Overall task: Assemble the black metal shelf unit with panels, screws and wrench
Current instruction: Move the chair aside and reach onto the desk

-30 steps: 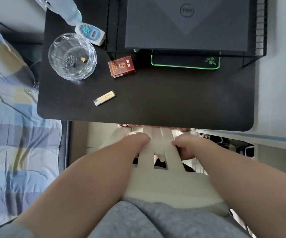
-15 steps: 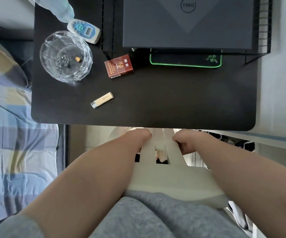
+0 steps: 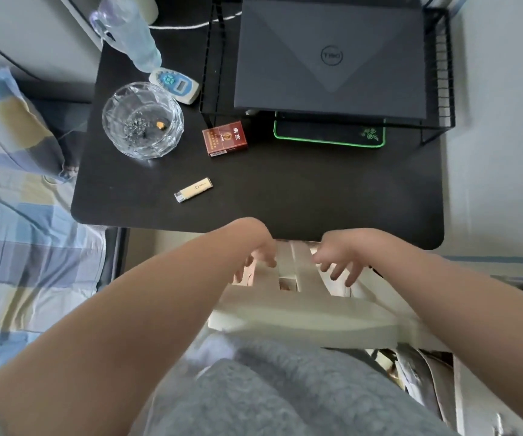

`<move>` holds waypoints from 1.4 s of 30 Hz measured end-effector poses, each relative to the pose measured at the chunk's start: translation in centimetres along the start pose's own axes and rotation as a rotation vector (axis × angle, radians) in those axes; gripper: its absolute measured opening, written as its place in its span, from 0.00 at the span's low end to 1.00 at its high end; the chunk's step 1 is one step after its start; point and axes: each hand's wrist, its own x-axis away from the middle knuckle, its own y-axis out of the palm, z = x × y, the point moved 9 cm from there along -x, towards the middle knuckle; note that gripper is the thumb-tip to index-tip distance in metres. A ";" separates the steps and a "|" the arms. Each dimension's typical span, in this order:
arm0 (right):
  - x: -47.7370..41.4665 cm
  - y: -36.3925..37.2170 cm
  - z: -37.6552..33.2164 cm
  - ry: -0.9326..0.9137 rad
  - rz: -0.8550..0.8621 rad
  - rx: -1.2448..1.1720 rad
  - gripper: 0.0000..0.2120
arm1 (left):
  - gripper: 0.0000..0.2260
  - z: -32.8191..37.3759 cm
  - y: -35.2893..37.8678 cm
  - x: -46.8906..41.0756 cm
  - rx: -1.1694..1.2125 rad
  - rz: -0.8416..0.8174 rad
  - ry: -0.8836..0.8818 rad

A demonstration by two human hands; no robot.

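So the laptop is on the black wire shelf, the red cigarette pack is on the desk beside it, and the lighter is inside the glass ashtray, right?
Not quite. The lighter lies on the bare desk, apart from the glass ashtray and nearer the person, as the head view shows. The laptop on the wire shelf and the cigarette pack are as you said.
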 end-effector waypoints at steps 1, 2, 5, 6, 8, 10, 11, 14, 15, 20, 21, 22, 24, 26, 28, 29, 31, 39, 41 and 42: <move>0.8 -0.8 -0.3 -0.034 0.047 0.037 0.16 | 0.28 0.0 -0.6 1.0 -0.033 0.042 0.008; 1.5 -1.8 -0.7 -0.075 0.114 0.063 0.16 | 0.28 0.2 -0.9 1.9 -0.034 0.067 0.030; 4.8 -4.3 -2.0 -0.241 0.374 0.071 0.17 | 0.22 0.4 -2.0 4.1 0.040 0.184 0.175; 6.1 -4.8 -2.6 -0.303 0.450 0.072 0.18 | 0.19 0.5 -2.8 4.7 0.036 0.282 0.254; 8.3 -5.2 -3.6 -0.436 0.586 0.091 0.18 | 0.15 0.3 -4.4 6.6 0.020 0.533 0.384; 10.2 -5.1 -4.5 -0.536 0.710 0.102 0.17 | 0.13 -1.0 -5.4 8.3 0.138 0.743 0.455; 11.0 -5.0 -4.9 -0.572 0.764 0.114 0.17 | 0.13 -1.8 -5.5 9.0 0.183 0.819 0.471; 13.4 -4.5 -6.2 -0.625 0.892 0.178 0.19 | 0.15 -3.5 -5.6 10.9 0.201 0.999 0.534; 14.2 -4.4 -6.8 -0.641 0.937 0.199 0.20 | 0.17 -4.0 -5.7 11.7 0.204 1.055 0.557; 17.2 -4.3 -9.9 -0.630 1.136 0.273 0.28 | 0.21 -6.4 -7.3 14.9 0.170 1.222 0.603; 17.5 -4.2 -10.5 -0.602 1.174 0.291 0.30 | 0.22 -6.8 -7.9 15.3 0.154 1.246 0.606; 17.8 -4.1 -11.1 -0.570 1.205 0.301 0.31 | 0.22 -7.3 -8.4 15.7 0.139 1.272 0.614; 18.1 -3.9 -12.5 -0.506 1.245 0.297 0.33 | 0.24 -8.2 -9.4 16.4 0.100 1.301 0.642; 18.3 -3.4 -13.7 -0.444 1.268 0.270 0.34 | 0.25 -9.3 -10.4 16.8 0.053 1.301 0.676; 18.5 -2.6 -15.0 -0.382 1.287 0.228 0.34 | 0.26 -10.5 -11.5 17.2 -0.001 1.297 0.714; 18.6 -2.0 -15.6 -0.350 1.298 0.204 0.34 | 0.27 -11.2 -12.1 17.4 -0.028 1.295 0.735; 18.7 -0.6 -16.5 -0.291 1.327 0.152 0.34 | 0.27 -12.4 -13.1 17.7 -0.089 1.289 0.774; 21.2 5.7 -17.2 -0.068 1.394 -0.061 0.35 | 0.29 -13.4 -12.0 19.3 -0.300 1.210 0.979; 22.4 7.3 -15.8 -0.010 1.414 -0.113 0.35 | 0.29 -11.8 -10.5 20.3 -0.372 1.198 1.047; 22.9 8.1 -14.9 0.018 1.424 -0.144 0.35 | 0.29 -10.9 -9.6 20.9 -0.412 1.191 1.078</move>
